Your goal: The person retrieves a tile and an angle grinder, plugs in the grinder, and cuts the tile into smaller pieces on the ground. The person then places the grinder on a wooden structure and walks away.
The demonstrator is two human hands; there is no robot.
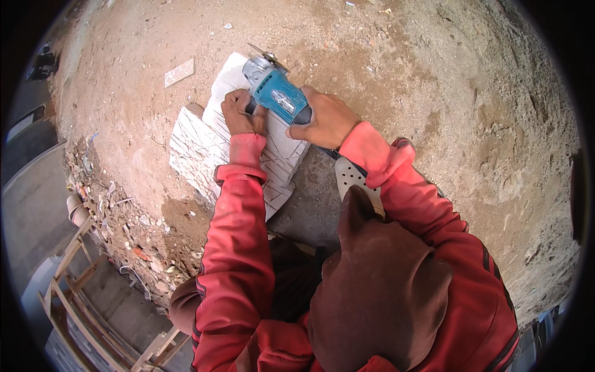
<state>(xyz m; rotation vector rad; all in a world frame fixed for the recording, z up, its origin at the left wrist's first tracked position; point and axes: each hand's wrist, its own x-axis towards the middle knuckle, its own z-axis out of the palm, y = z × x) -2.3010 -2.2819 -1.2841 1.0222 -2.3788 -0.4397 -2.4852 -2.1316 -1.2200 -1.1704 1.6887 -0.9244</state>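
Observation:
A blue angle grinder (277, 96) with a grey metal head and a thin disc (268, 56) lies across my two hands. My right hand (330, 116) is wrapped round the rear of its body. My left hand (240, 111) grips the dark side handle near the head, its fingers curled. Beneath the tool are pale slabs (198, 146), their surfaces scored with many crossing lines. The disc sits past the slabs' far edge, above the dirt. Whether it spins I cannot tell.
A small pale tile piece (180, 73) lies on the sandy ground (130, 124) at the far left. Rubble (139, 229) is scattered at the left, beside a wooden frame (74, 297). My beige clog (353, 180) is close to the slabs. Rough grey ground (496, 142) spreads to the right.

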